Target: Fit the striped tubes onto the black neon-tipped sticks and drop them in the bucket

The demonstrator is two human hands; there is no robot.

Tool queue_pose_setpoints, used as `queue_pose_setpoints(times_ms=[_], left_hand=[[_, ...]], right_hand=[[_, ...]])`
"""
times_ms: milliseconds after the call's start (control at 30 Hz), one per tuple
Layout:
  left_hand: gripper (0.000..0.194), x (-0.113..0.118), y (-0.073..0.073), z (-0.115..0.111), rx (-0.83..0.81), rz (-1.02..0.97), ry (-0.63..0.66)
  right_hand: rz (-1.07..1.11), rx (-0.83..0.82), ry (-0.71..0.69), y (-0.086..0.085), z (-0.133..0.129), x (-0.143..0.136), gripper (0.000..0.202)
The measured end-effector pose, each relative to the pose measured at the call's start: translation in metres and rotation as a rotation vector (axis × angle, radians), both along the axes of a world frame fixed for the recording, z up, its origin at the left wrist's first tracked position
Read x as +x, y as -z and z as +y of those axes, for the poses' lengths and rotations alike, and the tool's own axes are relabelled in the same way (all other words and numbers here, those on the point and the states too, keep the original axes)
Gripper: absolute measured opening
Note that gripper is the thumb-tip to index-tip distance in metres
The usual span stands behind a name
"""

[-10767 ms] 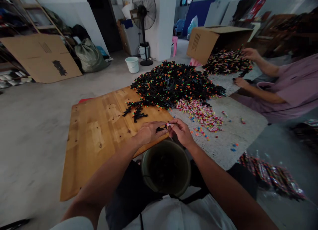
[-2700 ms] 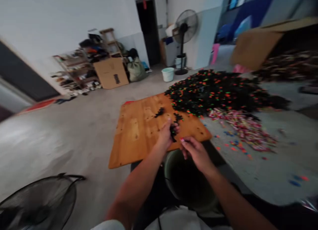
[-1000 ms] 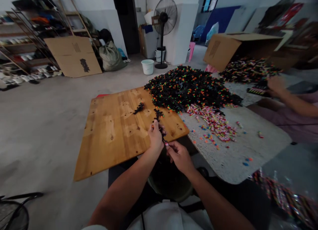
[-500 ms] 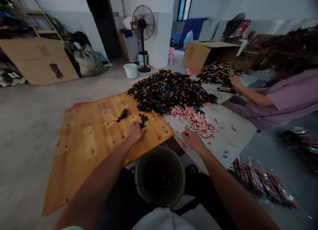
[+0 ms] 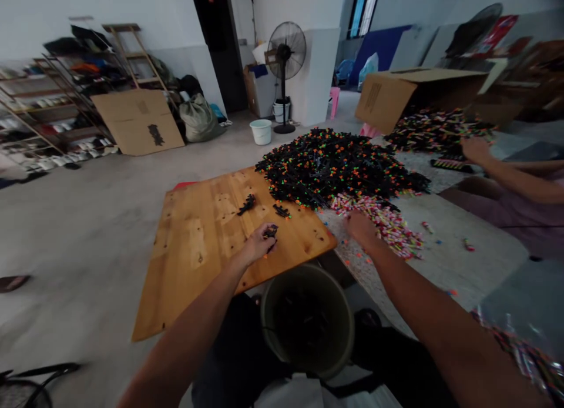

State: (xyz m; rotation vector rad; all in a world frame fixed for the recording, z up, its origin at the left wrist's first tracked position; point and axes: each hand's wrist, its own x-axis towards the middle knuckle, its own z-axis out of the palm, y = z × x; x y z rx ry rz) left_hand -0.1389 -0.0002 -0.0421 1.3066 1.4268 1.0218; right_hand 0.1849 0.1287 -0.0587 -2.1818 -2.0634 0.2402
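My left hand (image 5: 259,243) is closed round a small black piece (image 5: 271,231) above the wooden board (image 5: 211,220). Two more black pieces rest on the board beyond it, one dark piece (image 5: 247,204) and another (image 5: 281,211) nearer the heap. My right hand (image 5: 360,227) is at the near left edge of a pile of small pink-and-white pieces (image 5: 392,228); its fingertips are hard to see, and what they hold, if anything, is hidden. Behind both hands rises a large heap of black pieces with orange and green tips (image 5: 330,167).
A round bin (image 5: 348,337) stands between my legs, below the board's edge. Across the grey table (image 5: 458,243), a person's hand (image 5: 476,150) is by a second heap and an open cardboard box (image 5: 383,105). Plastic-wrapped packs (image 5: 529,352) lie at lower right.
My left hand has lifted a black piece off the board and drawn it nearer. My right hand has moved forward to the pink-and-white pile. The view has swung to the left.
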Motion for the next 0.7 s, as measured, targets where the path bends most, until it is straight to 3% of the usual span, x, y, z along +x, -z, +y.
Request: queue_pose_setpoints(times_ms=[67,133,200,267,367,500,700], left_hand=[[0.038,0.005,-0.009,-0.010,0.020,-0.029,0.036],[0.038,0.014,-0.020,-0.016,0.033,-0.040,0.064],[0.034,0.025,-0.030,-0.021,0.079,-0.048,0.092],[0.030,0.034,-0.040,-0.025,0.165,-0.027,0.126],[0.021,0.042,-0.051,-0.031,0.315,0.107,0.218],[0.020,0.041,-0.062,-0.041,0.498,0.338,0.333],[0.020,0.034,-0.072,-0.047,0.575,0.577,0.385]], right_hand=[[0.199,0.042,-0.056,-0.007,-0.018,-0.015,0.032],[0.615,0.030,-0.187,-0.016,-0.045,-0.033,0.027],[1.037,-0.068,-0.338,-0.027,-0.075,-0.051,0.030],[1.221,-0.139,-0.437,-0.038,-0.101,-0.065,0.035],[1.269,-0.159,-0.457,-0.052,-0.125,-0.075,0.036],[1.290,-0.192,-0.452,-0.060,-0.133,-0.071,0.034],[1.229,-0.165,-0.492,-0.062,-0.140,-0.067,0.033]])
